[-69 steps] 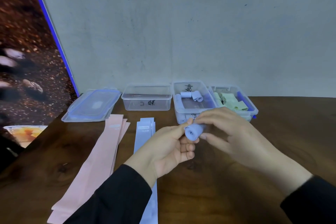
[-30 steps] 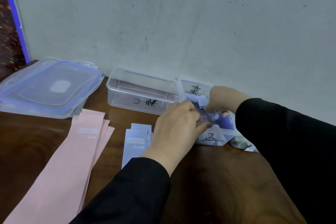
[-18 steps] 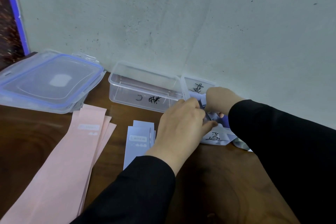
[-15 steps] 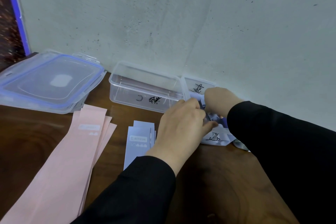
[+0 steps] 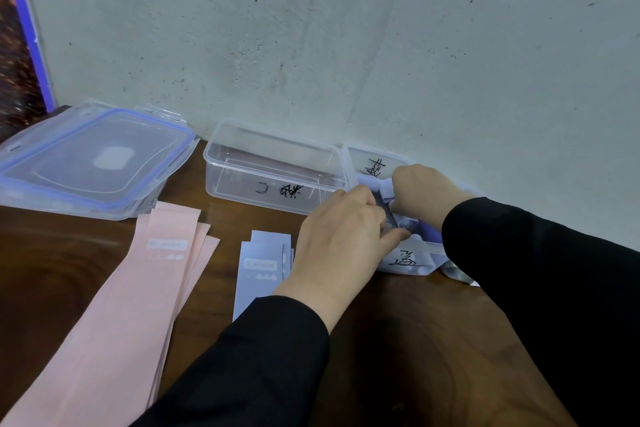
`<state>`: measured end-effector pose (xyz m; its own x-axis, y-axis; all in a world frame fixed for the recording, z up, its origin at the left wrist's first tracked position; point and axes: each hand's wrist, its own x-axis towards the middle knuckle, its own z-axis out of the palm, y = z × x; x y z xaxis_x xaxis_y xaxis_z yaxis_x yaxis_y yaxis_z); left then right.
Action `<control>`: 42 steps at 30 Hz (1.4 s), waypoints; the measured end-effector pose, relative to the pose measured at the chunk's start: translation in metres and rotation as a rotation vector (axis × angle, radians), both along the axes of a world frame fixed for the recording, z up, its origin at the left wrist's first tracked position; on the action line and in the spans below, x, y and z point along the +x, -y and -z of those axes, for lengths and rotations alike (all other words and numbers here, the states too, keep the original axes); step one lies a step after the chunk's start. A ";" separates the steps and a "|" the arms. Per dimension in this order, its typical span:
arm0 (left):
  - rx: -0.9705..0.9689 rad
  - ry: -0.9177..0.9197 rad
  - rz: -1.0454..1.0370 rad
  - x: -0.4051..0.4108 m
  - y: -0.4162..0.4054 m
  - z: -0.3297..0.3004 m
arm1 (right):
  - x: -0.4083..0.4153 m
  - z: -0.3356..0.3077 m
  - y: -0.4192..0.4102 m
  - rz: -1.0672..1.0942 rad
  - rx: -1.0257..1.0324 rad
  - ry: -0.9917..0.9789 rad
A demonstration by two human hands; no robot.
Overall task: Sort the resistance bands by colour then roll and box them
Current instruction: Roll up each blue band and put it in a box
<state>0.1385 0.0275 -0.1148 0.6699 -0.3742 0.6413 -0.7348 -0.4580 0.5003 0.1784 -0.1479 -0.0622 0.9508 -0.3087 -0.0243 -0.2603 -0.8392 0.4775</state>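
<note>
Both hands are reaching into the middle clear box against the wall. Left hand is lying over its near-left rim, right hand is curling over blue rolled bands inside; exact grip is hidden. Flat pink bands and blue bands are lying near-left on the table. Empty box and stacked lids are sitting further left.

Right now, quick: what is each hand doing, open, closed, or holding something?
Left hand: fingers curled into the clear box; what they grip cannot be told.
Right hand: fingers curled down among the rolled blue bands; grip hidden, cannot be told.
</note>
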 end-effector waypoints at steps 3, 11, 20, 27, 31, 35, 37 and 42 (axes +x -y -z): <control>-0.003 -0.020 0.011 0.000 0.000 0.000 | -0.001 0.001 0.004 -0.014 -0.003 0.034; 0.011 -0.057 0.056 0.000 -0.002 0.001 | -0.002 0.004 0.009 0.004 0.006 0.060; -0.151 0.062 -0.013 -0.004 -0.005 -0.002 | -0.057 -0.023 -0.022 -0.170 0.353 0.574; -0.302 -0.004 -0.205 -0.014 -0.016 -0.027 | -0.161 0.007 -0.087 -0.204 0.867 0.775; -0.251 -0.240 -0.157 -0.030 -0.033 -0.062 | -0.194 0.043 -0.111 -0.164 1.134 0.676; 0.041 -0.383 -0.185 -0.056 -0.077 -0.071 | -0.214 0.067 -0.131 -0.162 1.162 0.532; 0.109 -0.429 -0.216 -0.075 -0.103 -0.058 | -0.220 0.069 -0.141 -0.181 1.127 0.449; 0.555 -0.361 -0.350 -0.128 -0.138 -0.007 | -0.229 0.073 -0.159 -0.268 1.027 0.279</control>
<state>0.0108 0.1652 -0.1077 0.9423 -0.3051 0.1377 -0.3335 -0.8902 0.3103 -0.0504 0.0115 -0.1354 0.9961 -0.0469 0.0747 -0.0004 -0.8491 -0.5283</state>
